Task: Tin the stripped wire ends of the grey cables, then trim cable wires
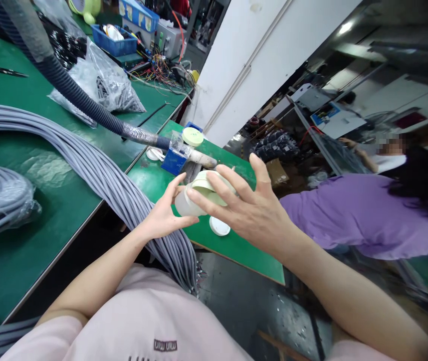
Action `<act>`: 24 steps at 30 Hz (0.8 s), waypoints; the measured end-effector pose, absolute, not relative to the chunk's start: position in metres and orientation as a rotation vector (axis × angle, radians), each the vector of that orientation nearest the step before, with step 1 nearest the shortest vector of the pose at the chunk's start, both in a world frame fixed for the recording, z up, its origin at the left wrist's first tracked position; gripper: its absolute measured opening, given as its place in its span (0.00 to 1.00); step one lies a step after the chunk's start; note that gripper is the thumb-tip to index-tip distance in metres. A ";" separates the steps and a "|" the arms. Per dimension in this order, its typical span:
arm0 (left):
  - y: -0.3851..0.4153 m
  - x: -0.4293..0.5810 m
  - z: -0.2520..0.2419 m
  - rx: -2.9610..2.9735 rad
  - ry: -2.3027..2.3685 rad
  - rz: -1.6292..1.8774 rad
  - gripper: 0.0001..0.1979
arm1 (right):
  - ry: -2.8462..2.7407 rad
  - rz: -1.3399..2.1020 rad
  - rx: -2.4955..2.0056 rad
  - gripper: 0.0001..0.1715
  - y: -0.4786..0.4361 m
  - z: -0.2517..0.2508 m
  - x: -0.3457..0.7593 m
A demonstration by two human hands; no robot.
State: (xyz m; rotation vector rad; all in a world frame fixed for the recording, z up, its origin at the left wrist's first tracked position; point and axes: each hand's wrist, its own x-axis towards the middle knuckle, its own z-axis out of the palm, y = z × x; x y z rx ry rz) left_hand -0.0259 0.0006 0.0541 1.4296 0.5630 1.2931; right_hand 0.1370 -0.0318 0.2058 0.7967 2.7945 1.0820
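Observation:
My left hand (163, 213) is closed around the side of a whitish translucent plastic jar (186, 204), its thumb underneath and its fingers behind. At the jar's mouth, a pale yellow-green round lid (203, 179) sits tilted, part of its inner side showing. My right hand (249, 205) has its fingers curved over this lid; the thumb is hidden behind the hand. Just below the jar, a white round lid (219, 226) lies on the green table (251, 255). Past the jar stand a blue box (174, 160) and another pale yellow round lid (192, 136).
A ribbed hose (82, 103) arches over the bench to a nozzle near the blue box. Thick grey cable bundles (97, 165) cross beside my left arm. Plastic bags (104, 82) and a blue bin (114, 42) lie farther back. A person in purple (364, 213) is at right.

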 end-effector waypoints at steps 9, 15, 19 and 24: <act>-0.001 -0.030 0.056 1.451 0.445 1.326 0.51 | 2.846 0.736 0.788 0.33 -0.046 0.222 0.130; -0.002 -0.029 0.056 1.450 0.443 1.328 0.52 | 2.841 0.626 0.853 0.34 -0.046 0.222 0.130; -0.004 -0.030 0.057 1.432 0.442 1.325 0.51 | 2.844 0.613 0.829 0.34 -0.046 0.221 0.130; -0.005 -0.031 0.056 1.410 0.431 1.316 0.51 | 2.887 0.455 0.934 0.33 -0.048 0.221 0.129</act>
